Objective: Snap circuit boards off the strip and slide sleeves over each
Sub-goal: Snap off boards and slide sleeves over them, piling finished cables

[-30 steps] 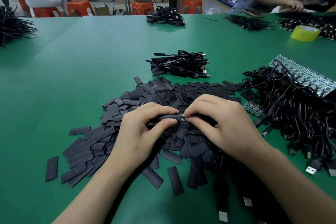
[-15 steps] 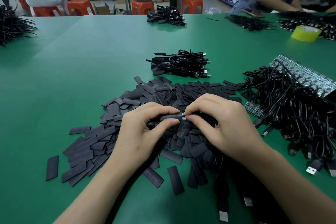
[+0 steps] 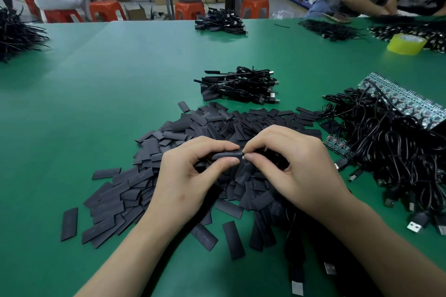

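The green surface (image 3: 96,103) carries a cable tangle (image 3: 398,164) on the right, with the strip of circuit boards (image 3: 400,101) lying across it. In the middle is the loose pile of flat black sleeves (image 3: 144,181) (a tidier cable bundle (image 3: 241,87) sits beyond it). Above the pile, the left hand (image 3: 183,181) pinches one sleeve (image 3: 226,154) between thumb and forefinger. The right hand (image 3: 296,166) pinches the board at the sleeve's mouth, with only a pale tip (image 3: 243,157) showing. Over the last second almost nothing has shifted, so the sleeve is probably nearly seated.
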